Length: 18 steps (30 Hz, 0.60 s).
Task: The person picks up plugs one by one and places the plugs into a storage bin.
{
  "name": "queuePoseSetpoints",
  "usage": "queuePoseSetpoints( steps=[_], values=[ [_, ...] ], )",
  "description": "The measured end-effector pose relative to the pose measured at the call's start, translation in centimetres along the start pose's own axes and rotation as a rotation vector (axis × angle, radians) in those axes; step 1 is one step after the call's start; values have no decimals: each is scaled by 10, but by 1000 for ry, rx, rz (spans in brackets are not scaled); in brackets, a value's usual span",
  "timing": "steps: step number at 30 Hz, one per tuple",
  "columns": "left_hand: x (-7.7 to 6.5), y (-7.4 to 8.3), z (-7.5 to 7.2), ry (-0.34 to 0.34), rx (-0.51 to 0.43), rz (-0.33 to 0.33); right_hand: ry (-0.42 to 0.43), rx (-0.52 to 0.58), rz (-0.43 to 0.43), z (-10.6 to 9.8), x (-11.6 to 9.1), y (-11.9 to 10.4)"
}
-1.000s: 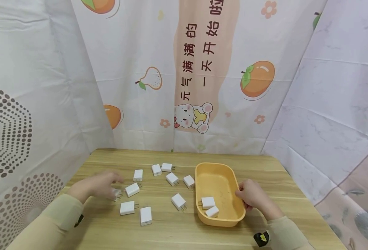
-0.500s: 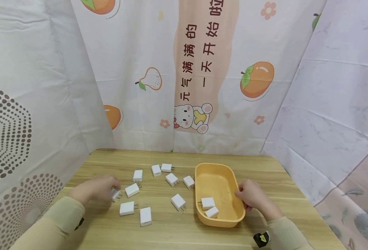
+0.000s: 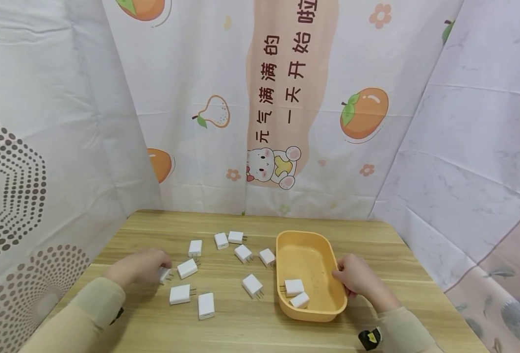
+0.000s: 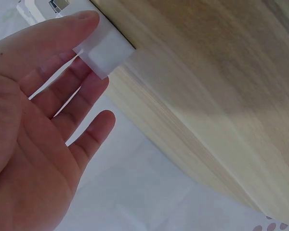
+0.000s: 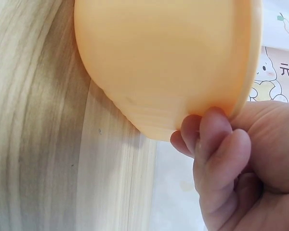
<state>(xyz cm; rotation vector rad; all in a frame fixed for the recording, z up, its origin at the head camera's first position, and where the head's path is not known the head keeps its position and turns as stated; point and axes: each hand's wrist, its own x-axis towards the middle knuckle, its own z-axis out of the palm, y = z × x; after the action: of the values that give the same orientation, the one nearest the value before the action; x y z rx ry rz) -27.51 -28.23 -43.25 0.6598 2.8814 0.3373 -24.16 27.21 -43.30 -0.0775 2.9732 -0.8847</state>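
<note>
At the left of the table, my left hand [image 3: 146, 265] pinches a white plug-in phone charger [image 3: 164, 275] whose metal prongs point right. The left wrist view shows the thumb on top of that charger [image 4: 103, 45] and fingertips on its other side. On the right, my right hand [image 3: 352, 274] grips the side rim of a yellow-orange plastic tub [image 3: 311, 315]. Close up in the right wrist view, curled fingers [image 5: 214, 139] press on the tub's outer wall [image 5: 164, 62]. Inside the tub lie two chargers, one [image 3: 293, 287] beside the other [image 3: 299, 300].
Several more white chargers are scattered over the wooden table [image 3: 224, 338]. One charger [image 3: 186, 268] lies just right of my left hand, and another [image 3: 266, 257] sits close to the tub's left wall. Printed curtains [image 3: 189, 162] enclose the table at the back and sides.
My left hand has come down onto the leftmost charger, fingers closing around it. The right hand and the tub stay put.
</note>
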Motion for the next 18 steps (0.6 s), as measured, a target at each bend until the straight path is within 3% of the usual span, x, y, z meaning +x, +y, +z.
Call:
queuePoseSetpoints(
  steps=[18],
  values=[
    [7, 7, 4, -9, -9, -54, 6, 8, -3, 0, -1, 1]
  ],
)
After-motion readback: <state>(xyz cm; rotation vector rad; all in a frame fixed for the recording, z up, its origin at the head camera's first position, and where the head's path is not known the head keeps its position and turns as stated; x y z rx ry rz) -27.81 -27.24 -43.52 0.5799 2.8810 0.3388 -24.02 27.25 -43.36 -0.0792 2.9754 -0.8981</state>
